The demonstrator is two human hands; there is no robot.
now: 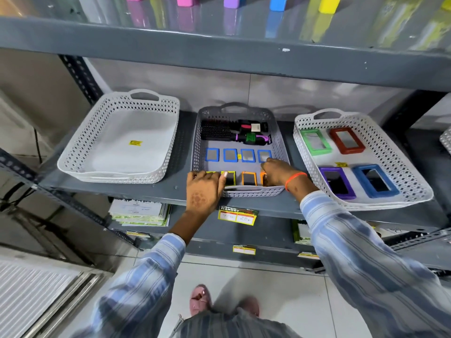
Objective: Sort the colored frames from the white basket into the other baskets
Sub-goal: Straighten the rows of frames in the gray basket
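Observation:
Three baskets stand on the grey shelf. The left white basket (80, 152) holds only a yellow sticker. The grey middle basket (278, 142) holds a row of small blue frames (230, 155), and yellow (230, 178) and orange frames (249, 178) along its front. The right white basket (395, 162) holds large green (314, 141), red (347, 140), purple (338, 182) and blue frames (374, 181). My left hand (203, 191) rests flat on the grey basket's front left corner, covering a yellow frame. My right hand (278, 173) is curled over an orange frame at the front right; whether it grips it is unclear.
Two black hairbrushes (219, 132) lie at the back of the grey basket. An upper shelf (219, 47) overhangs, with coloured blocks on it. Paper stacks (139, 213) sit on the shelf below. A price tag (238, 215) hangs on the shelf edge.

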